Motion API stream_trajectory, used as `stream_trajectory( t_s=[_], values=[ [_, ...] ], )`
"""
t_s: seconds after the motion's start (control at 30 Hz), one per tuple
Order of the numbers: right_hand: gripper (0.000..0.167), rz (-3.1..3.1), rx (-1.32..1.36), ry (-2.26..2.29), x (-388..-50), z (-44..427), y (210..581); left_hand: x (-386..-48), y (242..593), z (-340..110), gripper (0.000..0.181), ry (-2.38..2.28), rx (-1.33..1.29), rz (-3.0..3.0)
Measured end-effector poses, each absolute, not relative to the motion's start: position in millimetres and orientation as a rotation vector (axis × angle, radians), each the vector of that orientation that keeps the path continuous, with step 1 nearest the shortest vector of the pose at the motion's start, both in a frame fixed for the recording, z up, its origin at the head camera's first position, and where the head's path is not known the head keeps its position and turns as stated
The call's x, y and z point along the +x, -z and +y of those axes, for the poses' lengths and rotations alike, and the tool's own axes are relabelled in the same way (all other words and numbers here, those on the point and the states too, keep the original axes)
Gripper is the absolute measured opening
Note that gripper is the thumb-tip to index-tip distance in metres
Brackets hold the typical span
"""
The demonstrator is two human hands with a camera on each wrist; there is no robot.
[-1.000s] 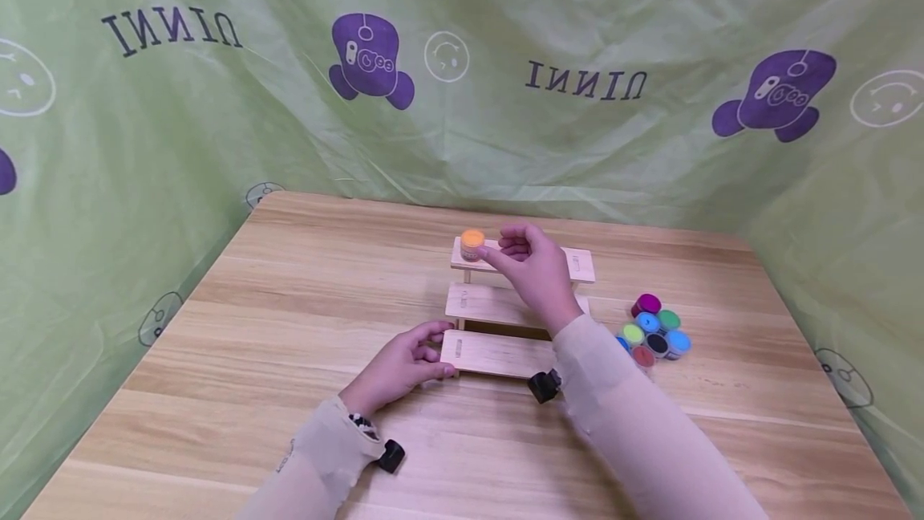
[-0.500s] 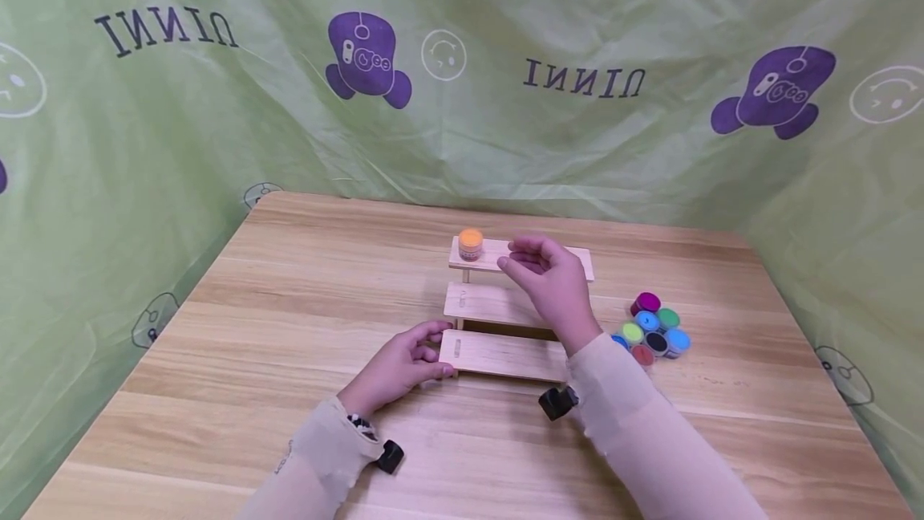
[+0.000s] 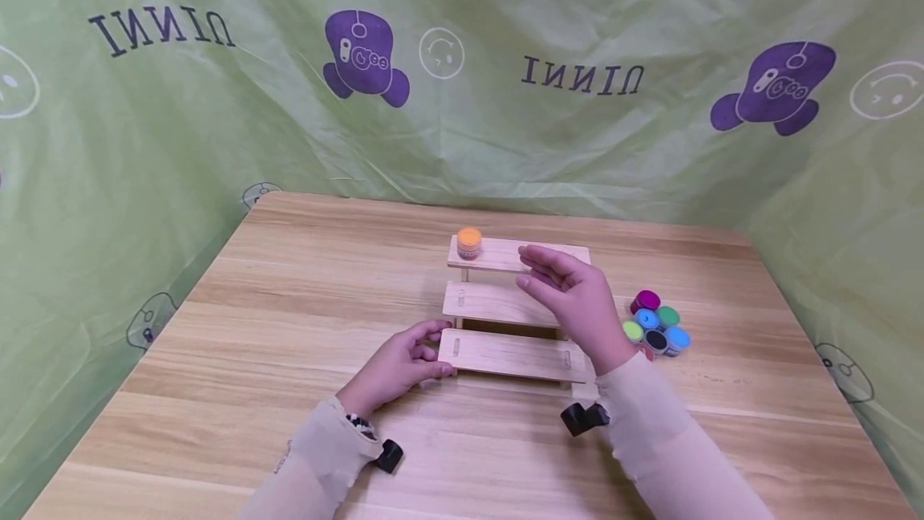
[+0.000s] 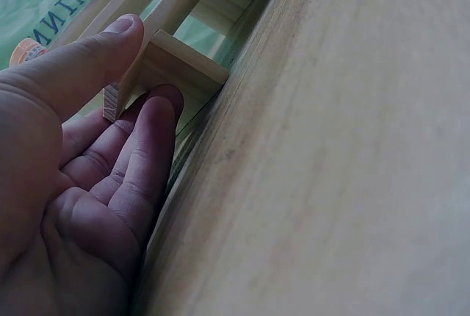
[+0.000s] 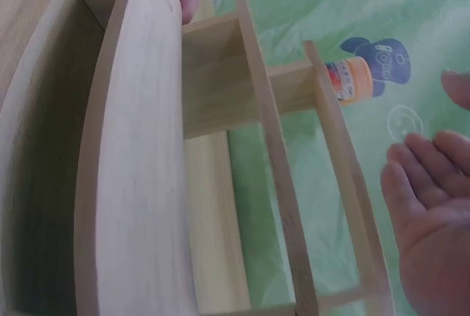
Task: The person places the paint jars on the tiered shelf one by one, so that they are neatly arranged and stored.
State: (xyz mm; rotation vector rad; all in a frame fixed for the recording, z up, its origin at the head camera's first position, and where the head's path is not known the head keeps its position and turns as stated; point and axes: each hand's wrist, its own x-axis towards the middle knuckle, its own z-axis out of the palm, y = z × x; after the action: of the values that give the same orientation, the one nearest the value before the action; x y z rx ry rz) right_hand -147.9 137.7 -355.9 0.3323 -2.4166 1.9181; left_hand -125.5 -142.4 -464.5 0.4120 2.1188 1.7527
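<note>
Head (alone): jars (image 3: pixel 649 320) beside stand (image 3: pixel 512 356)

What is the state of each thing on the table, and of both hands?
Three-tier pale wooden stand: upright.
Small round jar with orange top: upright, at the left end of the top tier.
Small round jars with coloured tops: clustered, tops up, partly hidden; sealing cannot be told.
Bare left hand: holding the left end of the bottom tier.
Bare right hand: holding nothing, fingers relaxed.
</note>
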Motion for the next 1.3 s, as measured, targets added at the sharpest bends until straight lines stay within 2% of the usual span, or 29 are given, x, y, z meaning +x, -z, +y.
stream_trajectory(
  t_s=[0.33, 0.67, 1.3],
  values=[
    [0.046, -2.477, 0.566, -2.030, -132, 165, 353, -126, 465, -143, 0.067, -1.758, 0.423, 2.117],
    [0.043, -2.484, 0.658, -2.023, -125, 191, 358, -126, 465, -144, 0.066, -1.753, 0.427, 2.122],
    [0.032, -2.530, 0.537, -1.862, -113, 253, 370, -124, 461, -143, 0.069, -1.744, 0.405, 2.121]
  ],
)
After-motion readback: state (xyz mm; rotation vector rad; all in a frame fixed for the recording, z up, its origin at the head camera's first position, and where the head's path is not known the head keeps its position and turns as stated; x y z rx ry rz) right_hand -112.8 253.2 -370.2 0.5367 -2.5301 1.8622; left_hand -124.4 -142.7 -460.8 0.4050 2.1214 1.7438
